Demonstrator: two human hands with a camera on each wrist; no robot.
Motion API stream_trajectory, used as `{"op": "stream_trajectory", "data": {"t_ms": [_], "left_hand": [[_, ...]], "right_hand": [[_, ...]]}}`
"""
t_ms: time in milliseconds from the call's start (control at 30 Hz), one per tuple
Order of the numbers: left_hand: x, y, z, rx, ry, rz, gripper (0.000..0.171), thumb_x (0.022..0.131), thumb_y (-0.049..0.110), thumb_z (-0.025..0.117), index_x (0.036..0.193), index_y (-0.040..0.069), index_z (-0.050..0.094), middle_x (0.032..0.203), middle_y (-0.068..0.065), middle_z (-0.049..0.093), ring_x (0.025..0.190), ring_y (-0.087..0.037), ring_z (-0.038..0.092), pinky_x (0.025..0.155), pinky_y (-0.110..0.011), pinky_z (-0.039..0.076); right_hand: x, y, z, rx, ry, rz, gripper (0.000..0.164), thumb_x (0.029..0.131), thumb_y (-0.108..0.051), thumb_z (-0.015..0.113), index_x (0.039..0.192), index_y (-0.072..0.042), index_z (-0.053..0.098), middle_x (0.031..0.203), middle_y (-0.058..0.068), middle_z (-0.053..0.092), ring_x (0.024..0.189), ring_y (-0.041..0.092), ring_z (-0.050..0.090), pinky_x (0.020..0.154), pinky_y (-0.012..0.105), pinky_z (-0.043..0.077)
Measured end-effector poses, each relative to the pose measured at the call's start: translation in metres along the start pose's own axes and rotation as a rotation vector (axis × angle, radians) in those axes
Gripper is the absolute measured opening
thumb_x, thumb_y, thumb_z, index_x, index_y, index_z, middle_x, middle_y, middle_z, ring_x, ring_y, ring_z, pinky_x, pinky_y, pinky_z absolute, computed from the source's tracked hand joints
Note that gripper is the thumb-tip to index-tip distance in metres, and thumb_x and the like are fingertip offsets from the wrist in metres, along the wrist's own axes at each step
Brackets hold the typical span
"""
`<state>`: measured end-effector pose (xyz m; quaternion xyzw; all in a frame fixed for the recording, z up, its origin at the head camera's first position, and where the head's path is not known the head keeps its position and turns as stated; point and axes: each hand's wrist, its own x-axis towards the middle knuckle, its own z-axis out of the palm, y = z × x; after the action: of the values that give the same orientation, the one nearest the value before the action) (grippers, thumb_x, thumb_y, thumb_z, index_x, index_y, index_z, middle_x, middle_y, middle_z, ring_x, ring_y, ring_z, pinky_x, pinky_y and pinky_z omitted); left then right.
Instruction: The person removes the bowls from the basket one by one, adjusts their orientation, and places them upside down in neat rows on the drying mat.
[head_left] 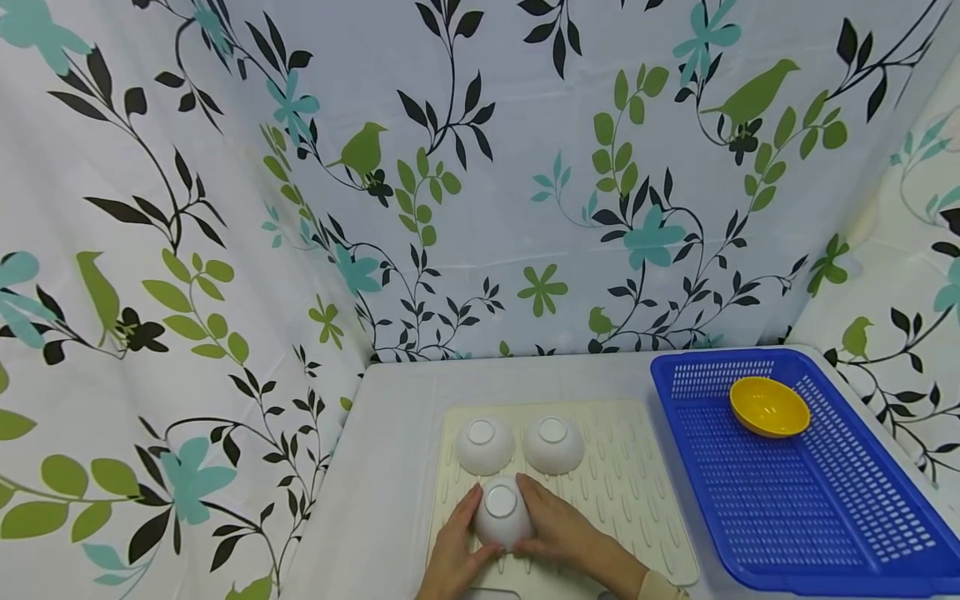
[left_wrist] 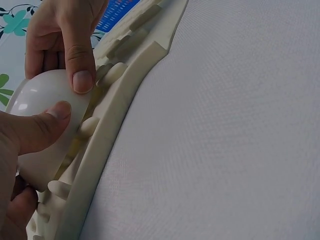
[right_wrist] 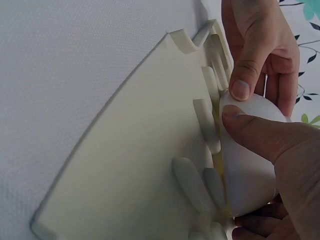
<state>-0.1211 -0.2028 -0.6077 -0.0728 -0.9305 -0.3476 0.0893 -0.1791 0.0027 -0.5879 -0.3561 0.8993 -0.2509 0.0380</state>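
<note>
An upside-down white bowl is gripped from both sides at the near left part of a cream drying mat. My left hand holds its left side and my right hand its right, each thumb on the near wall and the fingers around the side. In the left wrist view the rim of the bowl sits close over the mat's raised ridges. Just beyond it two more white bowls, one on the left and one on the right, lie face down side by side.
To the right of the mat stands a blue plastic basket with perforated sides, holding a yellow bowl. A white table lies under everything, and a patterned curtain encloses its back and sides.
</note>
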Motion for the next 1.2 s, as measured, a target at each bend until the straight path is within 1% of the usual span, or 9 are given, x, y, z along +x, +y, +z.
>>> {"op": "stream_trajectory", "data": {"t_ms": [100, 233, 433, 533, 700, 800, 967, 1133, 1200], "left_hand": [[0.0, -0.001, 0.0, 0.002, -0.004, -0.005, 0.09, 0.066, 0.034, 0.081, 0.141, 0.006, 0.04, 0.145, -0.01, 0.044, 0.131, -0.03, 0.046, 0.107, -0.042, 0.041], [0.001, -0.001, -0.001, -0.002, -0.007, -0.001, 0.089, 0.067, 0.036, 0.08, 0.141, 0.006, 0.04, 0.145, -0.011, 0.044, 0.13, -0.03, 0.046, 0.107, -0.042, 0.041], [0.001, -0.003, 0.001, -0.007, 0.014, 0.027, 0.091, 0.066, 0.037, 0.081, 0.14, 0.006, 0.04, 0.144, -0.011, 0.045, 0.129, -0.03, 0.047, 0.106, -0.04, 0.043], [0.0, -0.003, 0.002, -0.015, 0.031, 0.041, 0.091, 0.065, 0.037, 0.081, 0.14, 0.005, 0.04, 0.143, -0.012, 0.046, 0.128, -0.03, 0.049, 0.105, -0.038, 0.045], [-0.001, -0.003, 0.001, -0.035, 0.03, 0.031, 0.093, 0.066, 0.037, 0.081, 0.141, 0.005, 0.038, 0.144, -0.012, 0.046, 0.128, -0.03, 0.049, 0.105, -0.037, 0.044], [0.0, -0.004, 0.001, -0.026, 0.022, 0.019, 0.093, 0.066, 0.037, 0.081, 0.142, 0.006, 0.037, 0.144, -0.011, 0.045, 0.129, -0.03, 0.048, 0.106, -0.039, 0.043], [0.0, -0.005, 0.001, -0.023, 0.005, 0.003, 0.093, 0.065, 0.038, 0.081, 0.142, 0.008, 0.037, 0.145, -0.01, 0.044, 0.131, -0.029, 0.046, 0.107, -0.039, 0.042], [0.0, -0.006, 0.001, -0.03, -0.009, -0.009, 0.093, 0.066, 0.042, 0.079, 0.142, 0.008, 0.038, 0.146, -0.01, 0.044, 0.131, -0.03, 0.045, 0.107, -0.039, 0.042], [-0.001, -0.006, 0.001, -0.029, -0.014, -0.013, 0.093, 0.067, 0.043, 0.078, 0.142, 0.008, 0.037, 0.146, -0.01, 0.043, 0.131, -0.03, 0.045, 0.107, -0.039, 0.042]], "right_hand": [[0.001, 0.0, -0.002, 0.004, -0.02, 0.014, 0.103, 0.071, -0.052, 0.075, 0.144, 0.002, 0.026, 0.146, 0.021, 0.038, 0.132, 0.031, 0.045, 0.108, 0.043, 0.042], [-0.001, -0.002, -0.007, -0.011, -0.019, 0.01, 0.103, 0.072, -0.053, 0.073, 0.144, 0.003, 0.026, 0.146, 0.021, 0.038, 0.132, 0.031, 0.045, 0.108, 0.042, 0.043], [-0.01, -0.009, -0.026, -0.049, 0.029, -0.031, 0.099, 0.071, -0.049, 0.076, 0.141, 0.005, 0.031, 0.143, 0.022, 0.042, 0.131, 0.033, 0.046, 0.105, 0.044, 0.045], [-0.015, -0.01, -0.038, -0.066, 0.036, -0.01, 0.098, 0.073, -0.05, 0.075, 0.142, 0.004, 0.032, 0.144, 0.021, 0.042, 0.133, 0.031, 0.044, 0.106, 0.044, 0.044], [-0.025, -0.011, -0.065, -0.037, 0.046, 0.053, 0.093, 0.076, -0.051, 0.07, 0.144, 0.001, 0.032, 0.148, 0.017, 0.039, 0.135, 0.03, 0.041, 0.107, 0.045, 0.043], [-0.032, -0.011, -0.084, -0.046, 0.06, 0.082, 0.092, 0.078, -0.052, 0.068, 0.145, -0.001, 0.031, 0.149, 0.014, 0.038, 0.136, 0.029, 0.04, 0.108, 0.044, 0.042], [-0.041, -0.007, -0.115, -0.057, 0.082, 0.152, 0.094, 0.078, -0.054, 0.068, 0.147, -0.004, 0.028, 0.151, 0.013, 0.034, 0.137, 0.03, 0.039, 0.109, 0.046, 0.041], [-0.051, 0.002, -0.147, -0.04, 0.1, 0.238, 0.094, 0.078, -0.054, 0.067, 0.148, -0.006, 0.026, 0.152, 0.015, 0.031, 0.137, 0.035, 0.037, 0.108, 0.053, 0.038], [-0.055, 0.007, -0.158, -0.04, 0.108, 0.264, 0.095, 0.078, -0.055, 0.067, 0.148, -0.005, 0.026, 0.152, 0.017, 0.03, 0.137, 0.038, 0.036, 0.107, 0.056, 0.037]]}}
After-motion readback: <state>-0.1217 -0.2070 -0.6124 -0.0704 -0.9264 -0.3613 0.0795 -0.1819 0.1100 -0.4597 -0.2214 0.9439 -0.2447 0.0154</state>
